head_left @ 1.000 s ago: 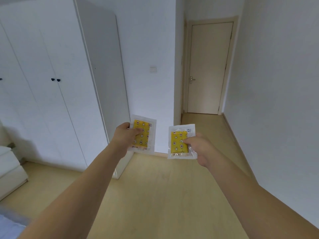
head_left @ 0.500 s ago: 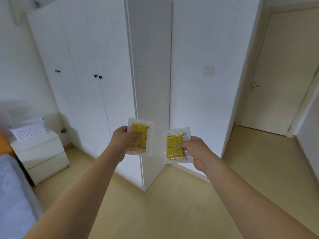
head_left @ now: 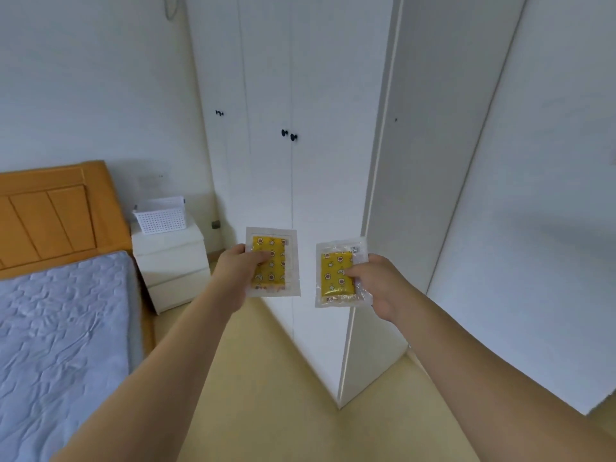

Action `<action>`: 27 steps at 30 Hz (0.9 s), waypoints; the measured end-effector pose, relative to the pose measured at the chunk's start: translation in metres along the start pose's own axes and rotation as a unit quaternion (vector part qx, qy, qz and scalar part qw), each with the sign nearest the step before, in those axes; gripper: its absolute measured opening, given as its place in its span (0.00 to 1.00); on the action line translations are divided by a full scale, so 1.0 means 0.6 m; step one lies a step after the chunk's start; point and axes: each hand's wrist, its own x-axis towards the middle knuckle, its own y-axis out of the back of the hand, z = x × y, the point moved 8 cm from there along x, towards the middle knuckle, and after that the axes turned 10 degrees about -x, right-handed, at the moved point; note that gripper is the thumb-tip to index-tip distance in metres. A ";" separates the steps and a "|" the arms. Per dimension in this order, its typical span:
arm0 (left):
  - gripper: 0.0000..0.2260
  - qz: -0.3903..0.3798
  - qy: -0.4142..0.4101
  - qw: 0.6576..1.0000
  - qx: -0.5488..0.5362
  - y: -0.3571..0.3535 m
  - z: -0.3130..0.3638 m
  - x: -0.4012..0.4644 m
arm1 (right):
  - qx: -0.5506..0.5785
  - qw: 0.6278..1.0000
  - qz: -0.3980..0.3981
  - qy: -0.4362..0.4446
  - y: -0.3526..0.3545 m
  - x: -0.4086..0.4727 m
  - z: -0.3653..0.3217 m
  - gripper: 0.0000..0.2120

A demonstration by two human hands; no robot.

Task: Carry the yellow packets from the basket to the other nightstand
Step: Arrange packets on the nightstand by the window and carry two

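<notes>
At centre frame, two flat yellow star-printed packets sealed in clear plastic sleeves are being held upright, side by side and apart. Item one: left packet (head_left: 272,262), the left hand (head_left: 237,274) pinching its left edge, thumb lying across the yellow face. Item two: right packet (head_left: 340,274), the right hand (head_left: 378,284) clamping its right edge, thumb pressing on the yellow panel. Item three, middle left of the frame: a white two-drawer nightstand (head_left: 171,261) standing beside the orange wooden headboard (head_left: 50,211) and bearing a white perforated plastic basket (head_left: 160,216); whether this is the source stand or the destination cannot be told. Item four, lower left: a bed with a grey-blue quilted cover (head_left: 63,335). Item five, upper centre: a white wardrobe with small black knobs (head_left: 293,161), its corner projecting towards the viewer at lower centre. Risks, as judged: the sleeves are looking slick and each is being gripped by one edge only, so a loosening pinch could be letting a packet slip to the pale wooden floor (head_left: 283,395); the wardrobe corner is lying close below the hands, so a careless swing could be knocking a packet free.
</notes>
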 end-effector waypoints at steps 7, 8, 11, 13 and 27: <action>0.09 0.074 -0.039 0.996 -0.015 0.043 0.076 0.250 | 0.020 0.996 -0.084 0.018 -0.133 0.301 -0.092 0.10; 0.09 0.083 -0.043 0.996 -0.010 0.050 0.096 0.283 | 0.022 0.995 -0.096 0.020 -0.153 0.341 -0.113 0.10; 0.10 0.119 -0.063 0.991 -0.007 0.091 0.162 0.375 | 0.024 0.992 -0.121 0.033 -0.225 0.458 -0.182 0.11; 0.11 0.151 -0.070 0.986 -0.015 0.131 0.197 0.429 | 0.023 0.990 -0.137 0.035 -0.284 0.523 -0.219 0.11; 0.09 0.279 -0.075 0.957 -0.001 0.455 0.300 0.880 | -0.010 0.978 -0.207 0.017 -0.744 0.944 -0.361 0.12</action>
